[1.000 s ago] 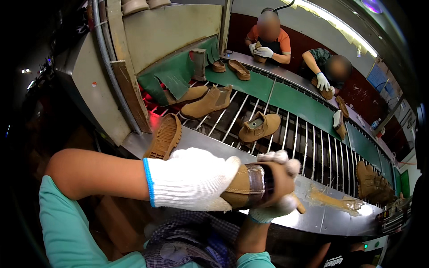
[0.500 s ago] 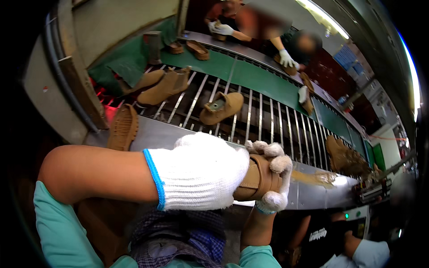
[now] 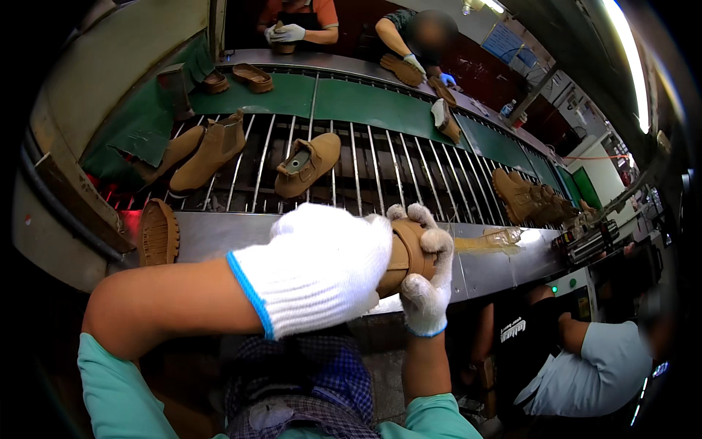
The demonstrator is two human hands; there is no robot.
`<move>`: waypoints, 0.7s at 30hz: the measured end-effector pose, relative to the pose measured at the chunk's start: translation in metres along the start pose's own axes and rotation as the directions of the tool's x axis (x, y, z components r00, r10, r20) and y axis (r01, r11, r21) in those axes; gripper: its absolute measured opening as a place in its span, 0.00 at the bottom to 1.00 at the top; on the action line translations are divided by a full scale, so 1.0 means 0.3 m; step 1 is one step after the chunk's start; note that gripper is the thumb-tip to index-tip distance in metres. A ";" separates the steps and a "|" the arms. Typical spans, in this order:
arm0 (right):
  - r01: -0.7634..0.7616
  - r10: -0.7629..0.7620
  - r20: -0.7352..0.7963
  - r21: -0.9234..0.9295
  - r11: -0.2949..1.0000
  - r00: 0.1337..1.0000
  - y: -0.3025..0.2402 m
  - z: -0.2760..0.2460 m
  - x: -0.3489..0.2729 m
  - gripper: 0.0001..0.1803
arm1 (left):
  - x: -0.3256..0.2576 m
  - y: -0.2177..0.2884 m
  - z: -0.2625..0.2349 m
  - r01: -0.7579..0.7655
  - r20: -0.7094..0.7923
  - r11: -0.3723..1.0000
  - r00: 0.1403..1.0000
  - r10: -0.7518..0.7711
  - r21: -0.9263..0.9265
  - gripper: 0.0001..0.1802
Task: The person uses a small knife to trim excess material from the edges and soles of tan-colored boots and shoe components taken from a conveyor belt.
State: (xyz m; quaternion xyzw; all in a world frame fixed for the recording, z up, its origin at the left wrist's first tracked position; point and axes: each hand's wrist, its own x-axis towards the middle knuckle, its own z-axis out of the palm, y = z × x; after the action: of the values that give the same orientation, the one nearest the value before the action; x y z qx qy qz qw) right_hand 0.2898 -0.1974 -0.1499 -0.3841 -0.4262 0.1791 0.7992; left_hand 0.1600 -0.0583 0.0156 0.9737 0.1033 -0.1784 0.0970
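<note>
Shifted further over the tan shoe, the left gloved hand grips it, leaving less exposed. The right gloved hand clasps it too, this side of the barred conveyor.

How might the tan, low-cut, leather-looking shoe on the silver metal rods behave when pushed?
The shoe likely feels stiff, since a green insert seems to fill its opening. Pushed across, it may snag or rock, given the gaps between the silver metal rods.

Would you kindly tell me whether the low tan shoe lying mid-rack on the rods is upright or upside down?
Upright: the low tan shoe has its opening turned upward, and its underside is hidden.
</note>
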 end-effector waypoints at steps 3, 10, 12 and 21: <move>0.023 -0.017 -0.088 0.060 0.998 0.996 -0.006 0.036 -0.014 0.30 | -0.015 -0.007 0.047 -0.079 -0.055 0.997 0.995 0.080 0.025 0.39; -0.069 0.078 -0.187 0.056 0.996 0.979 -0.135 0.060 -0.100 0.20 | -0.104 -0.003 0.222 -0.345 -0.533 0.938 0.791 0.301 0.018 0.40; -0.116 0.124 -0.290 0.043 0.992 0.949 -0.166 0.059 -0.136 0.23 | -0.101 -0.007 0.306 -0.464 -0.677 0.885 0.660 0.326 -0.027 0.38; -0.535 0.491 -0.308 -0.073 0.842 0.815 -0.346 0.054 -0.295 0.30 | -0.162 0.054 0.476 -0.634 -0.784 0.757 0.386 0.486 0.158 0.25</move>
State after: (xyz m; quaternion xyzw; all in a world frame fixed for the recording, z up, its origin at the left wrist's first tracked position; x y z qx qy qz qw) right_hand 0.2217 -0.3109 -0.1129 -0.5674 -0.2032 0.2990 0.7399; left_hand 0.0727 -0.1143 -0.0951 0.9115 -0.1860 0.3212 0.1772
